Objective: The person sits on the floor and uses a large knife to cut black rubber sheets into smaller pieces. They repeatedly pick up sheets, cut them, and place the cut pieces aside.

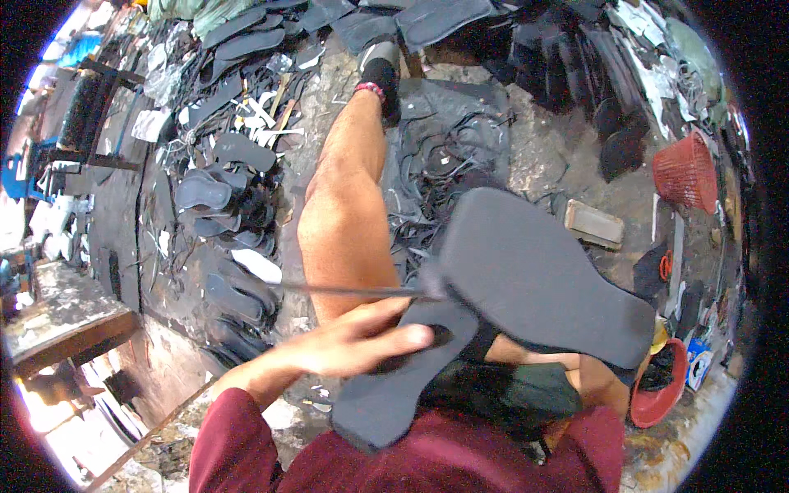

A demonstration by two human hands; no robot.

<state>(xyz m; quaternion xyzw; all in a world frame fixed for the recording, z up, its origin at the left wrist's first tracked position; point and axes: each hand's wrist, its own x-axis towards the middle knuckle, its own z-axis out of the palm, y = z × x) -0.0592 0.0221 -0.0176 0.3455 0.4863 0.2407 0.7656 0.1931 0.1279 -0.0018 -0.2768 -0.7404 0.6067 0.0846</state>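
Note:
Over my lap, my left hand point(353, 338) lies across a smaller dark grey sole-shaped piece point(386, 386), its thumb and index finger stretched out and apart. A larger dark grey foam sole point(534, 271) is raised at an angle to the right, in front of my right forearm point(604, 380). That sole hides my right hand, so its grip does not show. Just above my left fingers a thin dark strip point(345, 288), blurred, runs sideways toward the larger sole's left corner. I cannot tell whether the strip is attached there.
My bare leg point(345, 222) stretches ahead. Stacked dark soles point(205, 191) lie left, beside scattered scraps. More sole pieces point(444, 20) lie at the far side. A red basket point(686, 172), a pale block point(594, 223), red-handled scissors point(666, 264) and a red bowl point(670, 394) are right.

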